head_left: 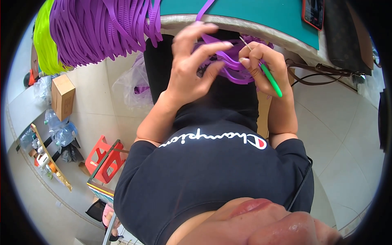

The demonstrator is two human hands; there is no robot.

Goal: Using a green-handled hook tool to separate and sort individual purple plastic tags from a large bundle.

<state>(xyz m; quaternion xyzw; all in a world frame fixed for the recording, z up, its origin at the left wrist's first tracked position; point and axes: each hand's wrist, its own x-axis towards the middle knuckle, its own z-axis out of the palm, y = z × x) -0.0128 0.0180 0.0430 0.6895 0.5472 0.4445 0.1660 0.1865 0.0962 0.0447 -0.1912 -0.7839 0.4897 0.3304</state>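
Note:
My right hand point(267, 65) is closed around a slim tool with a green handle point(271, 80); its thin metal tip points up and to the left. The kind of tool cannot be made out for certain. Fingers apart and curved, my left hand point(190, 65) is raised just left of it, over the lap. Glossy purple straps point(237, 78) loop between the two hands, passing behind the left fingers. No firm grip by the left hand shows. Another purple strap point(204, 10) hangs over the table edge above the left fingertips.
A thick bundle of purple straps point(102, 28) hangs at the table's left, beside yellow-green ones point(44, 38). The green table point(261, 16) bears a phone point(313, 13); a brown bag point(347, 36) is at right. Left floor: a cardboard box point(63, 96), a red stool point(105, 159).

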